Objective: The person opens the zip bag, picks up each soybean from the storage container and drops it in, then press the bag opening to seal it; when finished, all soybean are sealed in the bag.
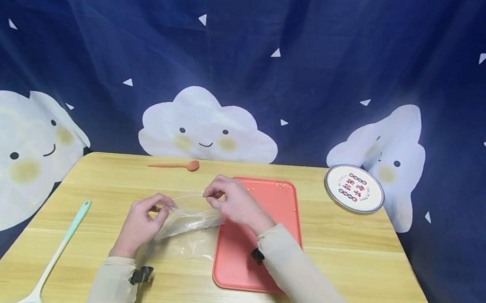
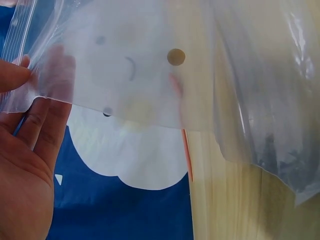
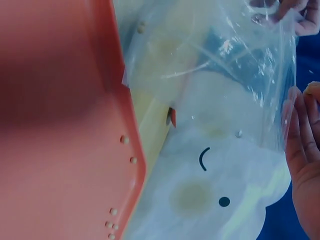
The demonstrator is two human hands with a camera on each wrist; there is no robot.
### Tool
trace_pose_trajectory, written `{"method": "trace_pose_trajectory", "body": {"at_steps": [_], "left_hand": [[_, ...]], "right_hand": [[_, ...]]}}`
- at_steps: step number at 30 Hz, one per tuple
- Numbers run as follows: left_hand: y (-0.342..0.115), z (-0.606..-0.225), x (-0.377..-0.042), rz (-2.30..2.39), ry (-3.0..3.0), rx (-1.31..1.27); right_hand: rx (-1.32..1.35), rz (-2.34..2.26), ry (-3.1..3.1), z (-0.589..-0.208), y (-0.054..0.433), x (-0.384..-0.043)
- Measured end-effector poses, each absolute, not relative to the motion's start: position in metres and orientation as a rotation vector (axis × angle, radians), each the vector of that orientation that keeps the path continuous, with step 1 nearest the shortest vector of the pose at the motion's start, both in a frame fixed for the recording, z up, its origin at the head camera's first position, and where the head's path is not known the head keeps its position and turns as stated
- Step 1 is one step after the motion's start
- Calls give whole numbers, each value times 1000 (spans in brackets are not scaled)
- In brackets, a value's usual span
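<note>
A clear zip bag (image 1: 192,221) is held up over the table between the two hands, its mouth parted at the top. The left hand (image 1: 145,222) pinches the bag's left edge by the zip strip, thumb on one side and fingers behind the film in the left wrist view. The right hand (image 1: 235,202) pinches the opposite top corner, above the edge of a red tray (image 1: 247,266). Clear film also shows low over the wood; I cannot tell whether it is the same bag. Several small pale beads (image 3: 124,140) lie along the tray's edges.
An orange spoon (image 1: 192,165) lies at the table's back edge. A long pale green-handled utensil (image 1: 64,239) lies on the left, its head cut off by the frame. A round white plate (image 1: 353,188) with printed characters is at the back right. Behind hangs a blue cloud-print curtain (image 1: 241,70).
</note>
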State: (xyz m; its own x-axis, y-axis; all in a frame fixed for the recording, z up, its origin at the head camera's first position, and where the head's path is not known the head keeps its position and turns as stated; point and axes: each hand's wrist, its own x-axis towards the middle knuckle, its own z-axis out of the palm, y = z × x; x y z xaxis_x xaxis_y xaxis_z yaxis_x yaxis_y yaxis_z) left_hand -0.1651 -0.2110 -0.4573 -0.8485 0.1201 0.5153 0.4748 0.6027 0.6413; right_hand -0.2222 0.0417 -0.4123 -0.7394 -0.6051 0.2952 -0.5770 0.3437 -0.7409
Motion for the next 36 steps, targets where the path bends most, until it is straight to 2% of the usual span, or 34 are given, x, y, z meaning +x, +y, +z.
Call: {"method": "trace_pose_trajectory", "body": {"at_steps": [12,17,29,36], "left_hand": [[-211,-459,-163,-1153,-2423,-469],[-210,-458,-164,-1134,-2429,-464],[-213,-459,-165,-1097,-2423,-471],[-215,-462,-165,-1093,-2406,-480]], "right_hand": [[-1248,-1155,2679,-419,29,-219],[-1170,-1265,2668,-421,38,-218],[-945,-1298,2731,-416,105,-220],[-801,-1102,2893,-420,152,-225]]}}
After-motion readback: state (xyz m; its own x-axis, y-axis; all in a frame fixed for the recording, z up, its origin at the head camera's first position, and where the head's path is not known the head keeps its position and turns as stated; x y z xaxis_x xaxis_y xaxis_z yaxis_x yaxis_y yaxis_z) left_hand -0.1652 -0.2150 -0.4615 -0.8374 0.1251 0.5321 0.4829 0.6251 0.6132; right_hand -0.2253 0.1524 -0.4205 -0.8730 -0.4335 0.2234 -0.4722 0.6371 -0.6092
